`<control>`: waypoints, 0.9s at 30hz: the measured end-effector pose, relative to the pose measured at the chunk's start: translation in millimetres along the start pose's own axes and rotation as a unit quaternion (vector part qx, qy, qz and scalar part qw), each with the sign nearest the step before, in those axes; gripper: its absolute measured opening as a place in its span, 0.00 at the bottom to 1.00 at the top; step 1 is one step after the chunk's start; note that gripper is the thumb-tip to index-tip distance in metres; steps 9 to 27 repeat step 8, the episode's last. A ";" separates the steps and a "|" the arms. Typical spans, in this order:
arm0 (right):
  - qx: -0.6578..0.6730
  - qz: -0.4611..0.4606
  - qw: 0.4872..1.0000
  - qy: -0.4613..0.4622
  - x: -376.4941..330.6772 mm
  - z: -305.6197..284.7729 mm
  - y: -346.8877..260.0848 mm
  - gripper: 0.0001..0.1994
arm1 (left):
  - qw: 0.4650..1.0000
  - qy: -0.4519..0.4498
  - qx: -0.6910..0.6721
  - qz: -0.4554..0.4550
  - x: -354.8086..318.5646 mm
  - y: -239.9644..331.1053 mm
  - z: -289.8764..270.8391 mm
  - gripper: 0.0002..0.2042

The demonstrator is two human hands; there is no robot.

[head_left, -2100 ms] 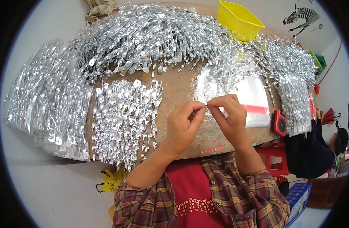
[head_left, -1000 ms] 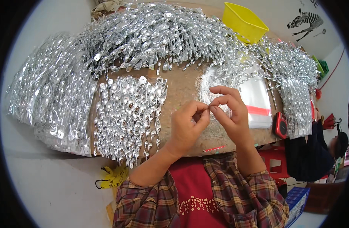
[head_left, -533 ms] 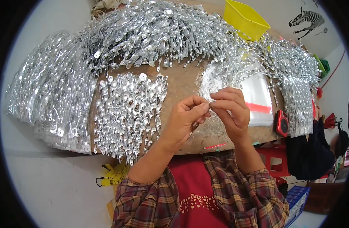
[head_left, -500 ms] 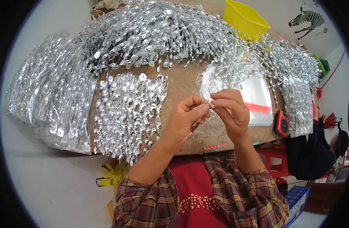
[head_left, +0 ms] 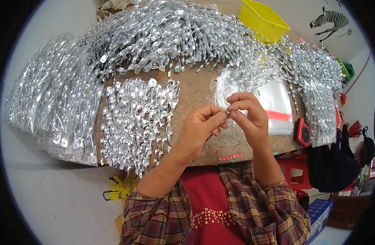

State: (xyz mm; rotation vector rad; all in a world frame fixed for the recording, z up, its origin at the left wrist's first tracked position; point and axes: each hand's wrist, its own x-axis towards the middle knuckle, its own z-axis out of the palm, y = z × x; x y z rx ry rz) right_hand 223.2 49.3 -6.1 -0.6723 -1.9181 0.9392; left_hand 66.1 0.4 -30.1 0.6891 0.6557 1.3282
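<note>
Over the middle of the brown table (head_left: 193, 87), my left hand (head_left: 204, 125) and my right hand (head_left: 251, 118) meet fingertip to fingertip. Each pinches thumb against index finger; what lies between them is too small to make out. Just behind the fingers spreads a bundle of thin white strings (head_left: 225, 86). Left of my left hand, rows of twisted silver spiral strips (head_left: 134, 118) lie side by side. A stack of clear plastic bags (head_left: 275, 102) with a red band sits beyond my right hand.
A large heap of silver spirals (head_left: 163, 36) covers the table's far side. Bagged spirals (head_left: 56, 98) hang over the left edge, and more (head_left: 320, 110) lie at the right. A yellow bin (head_left: 263, 22) stands at the back, a red radio-like box (head_left: 302, 132) at the right edge.
My fingertips have drawn closer together, and my right hand has tilted slightly, its index finger curling. The things on the table look the same.
</note>
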 end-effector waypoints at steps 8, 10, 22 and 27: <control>0.078 0.081 0.994 -0.011 2.6 -1.8 0.3 0.04 | 0.983 -0.013 0.174 0.064 -4.0 2.6 2.2 0.10; 0.078 0.081 0.994 -0.011 2.6 -1.8 0.3 0.04 | 0.983 -0.013 0.174 0.064 -4.0 2.6 2.2 0.10; 0.078 0.081 0.994 -0.011 2.6 -1.8 0.3 0.04 | 0.983 -0.013 0.174 0.064 -4.0 2.6 2.2 0.10; 0.078 0.081 0.994 -0.011 2.6 -1.8 0.3 0.04 | 0.983 -0.013 0.174 0.064 -4.0 2.6 2.2 0.10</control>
